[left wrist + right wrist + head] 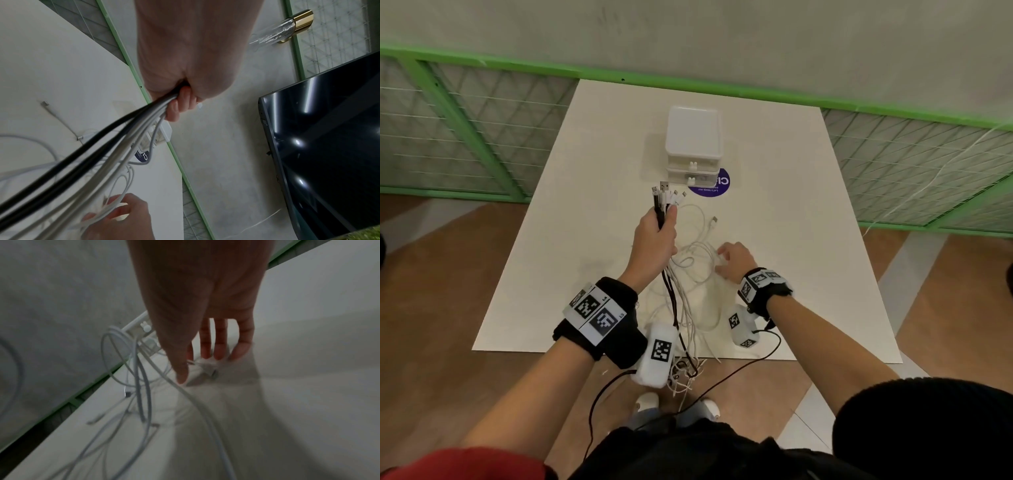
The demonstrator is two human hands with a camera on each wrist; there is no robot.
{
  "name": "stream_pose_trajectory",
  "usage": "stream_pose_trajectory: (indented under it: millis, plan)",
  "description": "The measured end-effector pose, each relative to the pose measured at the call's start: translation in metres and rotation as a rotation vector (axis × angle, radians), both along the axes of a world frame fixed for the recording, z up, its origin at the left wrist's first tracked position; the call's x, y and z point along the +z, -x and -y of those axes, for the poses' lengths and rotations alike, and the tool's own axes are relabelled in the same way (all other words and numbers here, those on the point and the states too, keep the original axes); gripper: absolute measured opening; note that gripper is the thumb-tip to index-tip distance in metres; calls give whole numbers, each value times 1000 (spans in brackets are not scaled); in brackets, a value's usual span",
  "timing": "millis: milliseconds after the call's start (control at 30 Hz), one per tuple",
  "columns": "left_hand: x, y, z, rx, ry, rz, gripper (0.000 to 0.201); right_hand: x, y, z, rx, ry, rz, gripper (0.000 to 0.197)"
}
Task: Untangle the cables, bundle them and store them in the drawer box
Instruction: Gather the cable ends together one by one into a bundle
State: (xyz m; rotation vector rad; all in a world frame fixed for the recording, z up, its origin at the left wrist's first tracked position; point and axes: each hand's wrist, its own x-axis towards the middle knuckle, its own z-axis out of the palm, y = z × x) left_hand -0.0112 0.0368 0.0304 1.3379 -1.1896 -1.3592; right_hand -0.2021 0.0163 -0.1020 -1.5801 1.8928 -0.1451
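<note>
My left hand (pixel 664 222) is raised above the white table (pixel 585 205) and grips a bundle of black and white cables (pixel 672 298). Their connector ends (pixel 664 195) stick up out of the fist (pixel 180 104), and the cables (pixel 102 146) trail down toward me. My right hand (pixel 722 260) reaches into loose white cable loops (pixel 697 246) on the table. Its fingers are nearly straight, their tips (pixel 205 352) around a white connector (pixel 205 365) lying there. The white drawer box (pixel 693 137) stands at the back, both drawers pushed in.
A purple round sticker (pixel 717 188) lies in front of the box. One free white cable end (pixel 714 219) rests mid-table. Cable tails hang over the table's near edge (pixel 685 370). Green mesh fencing (pixel 465 130) borders the table's far side. A dark screen (pixel 329 146) shows to the right.
</note>
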Motion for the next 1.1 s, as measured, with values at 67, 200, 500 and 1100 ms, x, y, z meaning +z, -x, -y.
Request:
stream_pose_trajectory:
  millis: [67, 200, 500, 1100]
  plan:
    - [0, -1, 0, -1, -3, 10, 33, -4, -1, -4, -44, 50, 5, 7]
    - [-1, -2, 0, 2, 5, 65, 32, 25, 15, 3, -182, 179, 185, 10]
    - [18, 16, -2, 5, 113, 102, 5, 167, 12, 3, 44, 524, 483, 20]
    - [42, 14, -15, -374, 232, 288, 31, 190, -12, -40, -110, 578, 813, 16]
